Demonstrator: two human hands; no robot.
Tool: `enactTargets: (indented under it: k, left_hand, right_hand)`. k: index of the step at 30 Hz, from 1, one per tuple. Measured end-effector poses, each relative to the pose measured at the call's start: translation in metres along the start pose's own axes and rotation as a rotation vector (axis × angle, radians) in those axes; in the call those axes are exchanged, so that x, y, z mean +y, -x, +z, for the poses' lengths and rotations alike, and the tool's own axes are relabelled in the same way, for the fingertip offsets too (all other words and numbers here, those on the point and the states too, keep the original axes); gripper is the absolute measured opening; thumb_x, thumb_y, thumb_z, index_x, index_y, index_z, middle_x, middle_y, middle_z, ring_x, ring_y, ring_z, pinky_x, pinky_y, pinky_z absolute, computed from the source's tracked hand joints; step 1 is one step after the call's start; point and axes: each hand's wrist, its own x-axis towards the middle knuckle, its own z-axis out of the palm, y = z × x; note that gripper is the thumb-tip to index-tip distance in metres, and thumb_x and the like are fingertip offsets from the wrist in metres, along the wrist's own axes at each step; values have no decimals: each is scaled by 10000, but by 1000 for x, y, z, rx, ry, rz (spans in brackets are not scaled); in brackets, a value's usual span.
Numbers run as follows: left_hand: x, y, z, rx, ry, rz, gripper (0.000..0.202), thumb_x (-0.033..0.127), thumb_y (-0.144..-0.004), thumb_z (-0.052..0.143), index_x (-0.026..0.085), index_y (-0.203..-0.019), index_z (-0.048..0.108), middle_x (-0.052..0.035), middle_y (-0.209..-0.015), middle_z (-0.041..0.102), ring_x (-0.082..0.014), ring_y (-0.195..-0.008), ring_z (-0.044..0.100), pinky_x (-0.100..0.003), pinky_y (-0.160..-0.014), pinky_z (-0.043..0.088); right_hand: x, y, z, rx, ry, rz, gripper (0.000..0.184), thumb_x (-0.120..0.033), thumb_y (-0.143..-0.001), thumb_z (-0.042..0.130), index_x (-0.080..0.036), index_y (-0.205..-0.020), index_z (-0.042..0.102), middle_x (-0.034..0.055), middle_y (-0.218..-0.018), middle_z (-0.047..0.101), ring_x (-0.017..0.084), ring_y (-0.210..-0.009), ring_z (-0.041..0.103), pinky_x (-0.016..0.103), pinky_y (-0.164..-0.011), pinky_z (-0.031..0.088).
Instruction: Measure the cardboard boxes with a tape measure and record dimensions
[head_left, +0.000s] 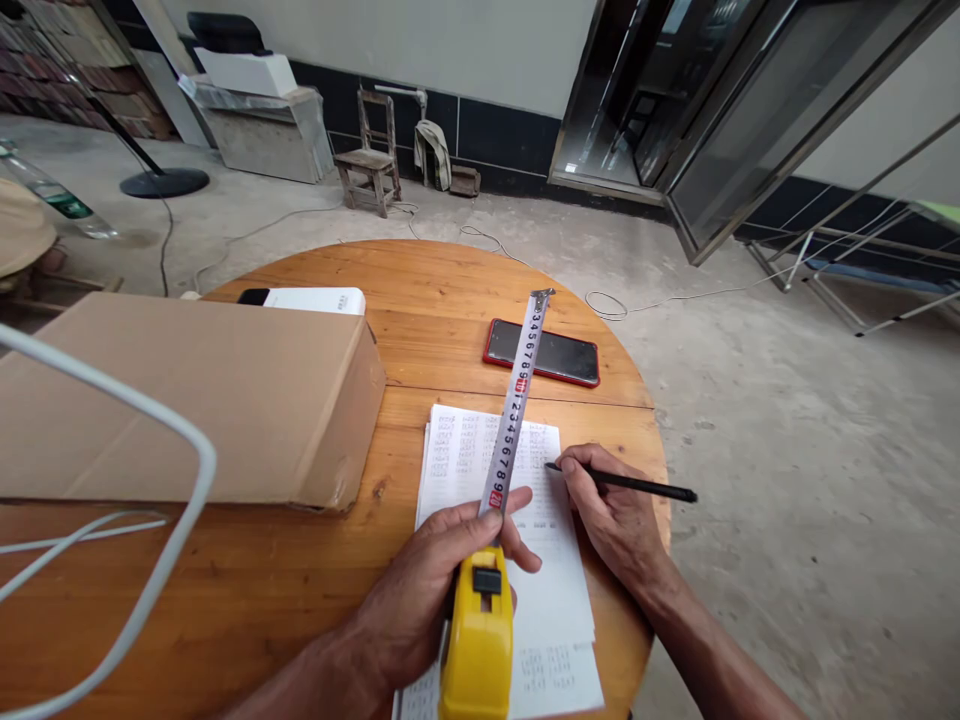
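My left hand [442, 560] is wrapped round a yellow tape measure [480, 640], its thumb resting on the metal blade. The blade [512, 410] is pulled out past the 20 mark and reaches away over the papers and a phone. In my right hand [611, 510] is a slim black pen [649, 486], pinched with its tip at the right part of the top sheet. White papers [555, 600] with rows of handwritten figures lie under both hands. A dark phone in a red case [566, 358] lies just beyond them, partly crossed by the blade.
On the round wooden table [420, 330], a cardboard box [187, 400] stands at the left, with a white device [315, 299] behind it. A white cable [202, 470] loops across the left foreground. A small wooden chair [371, 155] and a metal folding rack [810, 245] stand on the floor beyond.
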Motion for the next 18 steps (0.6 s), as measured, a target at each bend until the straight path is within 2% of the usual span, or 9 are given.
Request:
enactTargets:
  k: [18]
  left_hand:
    - [1,-2,1,7,-14,6,301,330,-866,536,142,-721,721,-59,-1419,465,-10,-455,522,-190,-461,369]
  right_hand:
    - [1,0,1,15,11,-29,158,-226,-876,481,-192,-767,590,-4,-658,582,127,-579,526,242,-516,408]
